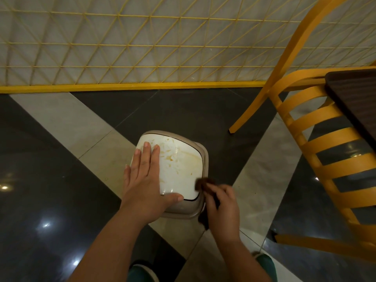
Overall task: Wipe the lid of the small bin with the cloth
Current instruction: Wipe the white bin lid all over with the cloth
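While the bin (184, 210) stands on the floor (61, 169) at the middle of the head view, straddling a pale tile stripe between dark glossy tiles, its lid (181, 163) faces up at the camera. That lid is a white rounded square set in a beige rim, and it is dirty: brownish-yellow smears run across its far and right parts, with a darker blotch near the middle and pale streaks around it. A thin dark gap shows along its near edge.

The left hand (145, 180) lies flat on the left half of the lid, fingers straight and close together pointing away, thumb stretched along the near edge. The right hand (221, 208) sits at the lid's near right corner, fingers curled round a dark brown cloth (204, 183); one bunched end of the cloth pokes out above the knuckles and touches the lid's corner, another end hangs below the hand beside the bin.

A yellow mesh fence (142, 47) crosses the far side. A yellow slatted chair (325, 159) stands to the right, with a dark table (356, 98) corner over it. Green shoes (266, 263) show at the bottom edge.
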`<state>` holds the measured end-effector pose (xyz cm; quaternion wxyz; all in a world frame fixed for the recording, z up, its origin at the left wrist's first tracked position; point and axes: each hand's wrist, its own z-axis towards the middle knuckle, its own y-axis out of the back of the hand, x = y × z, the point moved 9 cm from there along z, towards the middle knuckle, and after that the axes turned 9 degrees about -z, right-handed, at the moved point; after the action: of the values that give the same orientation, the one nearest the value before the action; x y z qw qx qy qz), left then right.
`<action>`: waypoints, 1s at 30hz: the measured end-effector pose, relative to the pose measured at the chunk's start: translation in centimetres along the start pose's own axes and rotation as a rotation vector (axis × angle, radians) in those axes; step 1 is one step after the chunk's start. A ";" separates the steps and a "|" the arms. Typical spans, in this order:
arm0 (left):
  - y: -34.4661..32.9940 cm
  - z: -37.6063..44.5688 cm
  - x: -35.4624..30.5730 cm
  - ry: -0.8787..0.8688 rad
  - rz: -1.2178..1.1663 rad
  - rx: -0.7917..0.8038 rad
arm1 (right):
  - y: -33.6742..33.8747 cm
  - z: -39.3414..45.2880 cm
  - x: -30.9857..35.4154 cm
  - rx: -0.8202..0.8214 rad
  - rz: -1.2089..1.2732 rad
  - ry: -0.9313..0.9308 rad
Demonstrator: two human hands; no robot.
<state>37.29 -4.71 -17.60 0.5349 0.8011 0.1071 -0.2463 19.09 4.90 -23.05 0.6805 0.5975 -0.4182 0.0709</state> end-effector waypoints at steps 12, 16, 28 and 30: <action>0.0 0.1 -0.1 -0.016 -0.018 -0.020 | 0.2 -5.0 0.6 0.007 0.122 0.000; 0.0 0.1 -0.2 -0.020 -0.010 -0.017 | -0.1 -2.5 0.1 -0.008 0.083 -0.033; 0.0 0.4 0.0 -0.007 0.003 -0.057 | -0.5 9.4 2.3 0.006 -0.195 -0.060; -0.1 0.4 0.0 -0.012 0.007 -0.064 | -0.5 9.1 2.1 0.032 -0.239 -0.048</action>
<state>37.09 -5.00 -17.79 0.5617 0.7824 0.1091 -0.2456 16.28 -4.06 -22.59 0.6644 0.6552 -0.3591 -0.0183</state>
